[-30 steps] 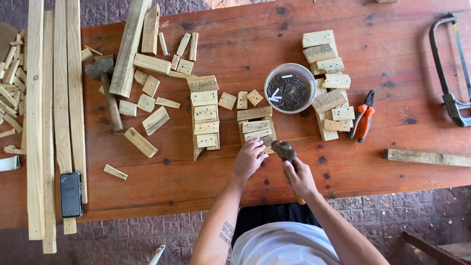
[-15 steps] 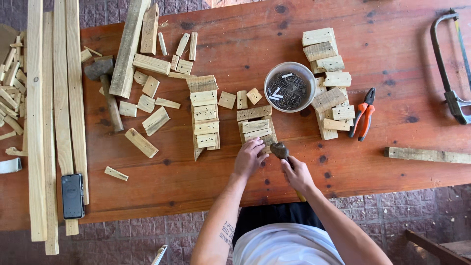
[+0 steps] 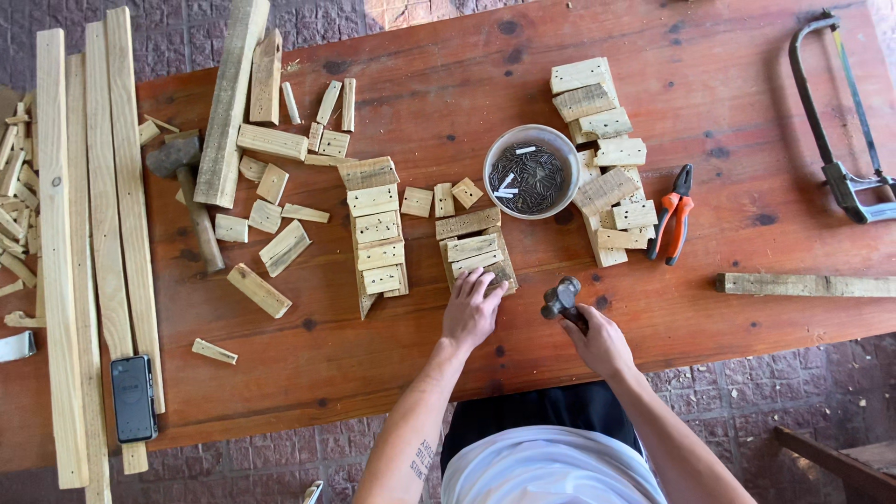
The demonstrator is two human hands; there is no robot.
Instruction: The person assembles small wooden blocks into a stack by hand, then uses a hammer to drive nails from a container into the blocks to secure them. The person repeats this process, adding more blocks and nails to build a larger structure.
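Overhead view of a reddish wooden tabletop (image 3: 308, 364) with a person seated at its near edge. The left hand (image 3: 471, 308) lies palm down, its fingers (image 3: 485, 280) spread flat on the near end of a small assembly of stacked wood blocks (image 3: 474, 250) at the middle of the tabletop. The right hand (image 3: 602, 343) has its fingers closed around the handle of a small hammer (image 3: 563, 299), whose dark head sits just right of the assembly, close above the tabletop. Behind the assembly stands a round metal bowl of nails (image 3: 532, 173). To the left runs a column of cut blocks (image 3: 376, 227); to the right, another pile of blocks (image 3: 602, 163), then orange-handled pliers (image 3: 672, 215). A hacksaw (image 3: 840, 121) lies at the far right. Long planks (image 3: 93, 233) and a phone (image 3: 133, 397) lie at the left.
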